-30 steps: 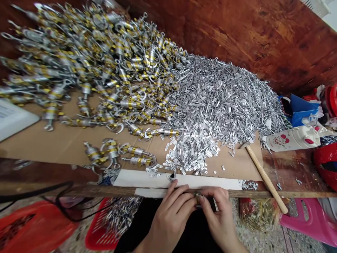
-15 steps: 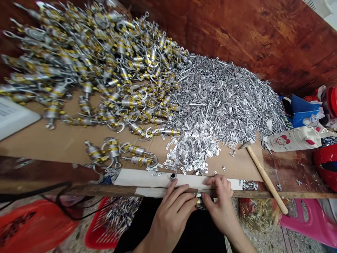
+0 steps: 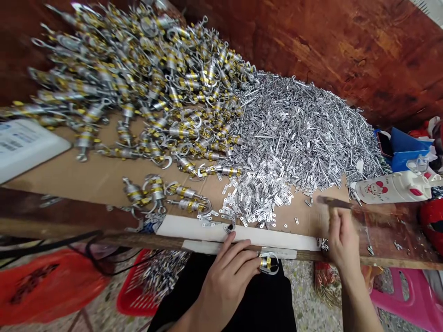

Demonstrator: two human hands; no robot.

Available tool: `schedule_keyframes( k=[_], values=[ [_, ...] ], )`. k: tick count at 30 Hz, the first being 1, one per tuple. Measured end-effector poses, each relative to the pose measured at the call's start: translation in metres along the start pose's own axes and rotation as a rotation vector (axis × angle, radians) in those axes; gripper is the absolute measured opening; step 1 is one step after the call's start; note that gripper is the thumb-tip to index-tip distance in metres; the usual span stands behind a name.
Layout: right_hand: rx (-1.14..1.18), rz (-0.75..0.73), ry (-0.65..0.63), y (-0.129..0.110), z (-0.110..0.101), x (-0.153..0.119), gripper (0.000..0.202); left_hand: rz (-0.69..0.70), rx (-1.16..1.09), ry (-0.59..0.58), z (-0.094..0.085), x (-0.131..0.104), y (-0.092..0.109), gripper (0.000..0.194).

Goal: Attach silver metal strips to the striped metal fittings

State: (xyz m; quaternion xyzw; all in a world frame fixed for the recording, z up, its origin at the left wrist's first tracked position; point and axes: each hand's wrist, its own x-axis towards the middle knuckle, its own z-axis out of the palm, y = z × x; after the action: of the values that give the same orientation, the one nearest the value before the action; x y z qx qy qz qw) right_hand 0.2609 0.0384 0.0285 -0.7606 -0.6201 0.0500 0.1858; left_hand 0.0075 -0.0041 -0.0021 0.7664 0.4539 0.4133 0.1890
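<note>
My left hand [image 3: 226, 281] is at the table's front edge, its fingers wrapped on a silver and yellow hook fitting [image 3: 269, 263] whose curved hook sticks out to the right. My right hand [image 3: 344, 240] is closed round the handle of a hammer [image 3: 334, 202] over the right part of the cardboard; most of the handle is hidden. A white strip [image 3: 242, 234] lies along the front edge, just beyond my left hand. Small flat silver links [image 3: 259, 198] lie loose behind the strip.
A heap of yellow-banded fittings [image 3: 152, 74] fills the back left; silver pins and links [image 3: 297, 124] are piled at centre right. On the right lie a white bottle [image 3: 391, 188] and a blue box [image 3: 410, 150]. A red basket [image 3: 133, 299] and pink stool [image 3: 398, 295] stand below.
My right hand has left the fitting, moved right and taken hold of the hammer, lifting it. The fitting's hook now shows beside my left hand. The view has shifted slightly.
</note>
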Motion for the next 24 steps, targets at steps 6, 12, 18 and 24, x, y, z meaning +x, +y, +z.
schedule_keyframes(
  k=[6,12,18,24],
  values=[
    [0.174,-0.449,-0.196,-0.047,-0.01,-0.077,0.031,0.01,0.005,-0.016,-0.002,0.002,0.0,0.017],
    [0.058,-0.497,-0.266,-0.055,-0.003,-0.084,0.033,0.015,0.014,-0.023,-0.002,0.0,0.0,0.017],
    [0.094,-0.365,-0.294,-0.049,0.002,-0.073,0.029,0.056,0.009,0.0,-0.003,0.003,-0.004,0.012],
    [-0.171,-0.028,0.141,0.007,0.008,-0.018,0.041,0.029,0.098,0.092,-0.034,-0.026,-0.016,0.01]
  ],
)
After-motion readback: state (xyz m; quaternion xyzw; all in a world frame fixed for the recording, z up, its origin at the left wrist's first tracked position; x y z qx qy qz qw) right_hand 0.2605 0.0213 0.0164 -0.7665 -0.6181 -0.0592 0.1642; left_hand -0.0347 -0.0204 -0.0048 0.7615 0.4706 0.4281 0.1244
